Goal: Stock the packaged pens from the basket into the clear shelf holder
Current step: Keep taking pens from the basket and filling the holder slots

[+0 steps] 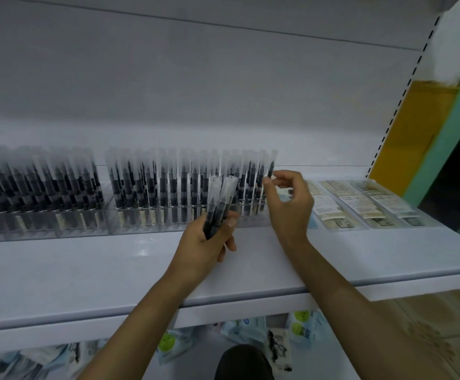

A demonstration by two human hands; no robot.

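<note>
Two clear shelf holders (141, 226) stand in a row on the white shelf (100, 272), filled with upright packaged black pens (185, 182). My left hand (209, 242) grips a small bundle of packaged pens (220, 198) in front of the right holder, tips pointing up. My right hand (292, 207) is at the right end of that holder, thumb and forefinger pinching the packaging of the last upright pen (272, 160). The basket is not in view.
Flat clear packets of printed cards (360, 204) lie on the shelf right of the holder. The shelf's front edge runs across the lower frame, with pale blue packaged goods (250, 330) on the level below. A slotted upright (399, 105) bounds the shelf at right.
</note>
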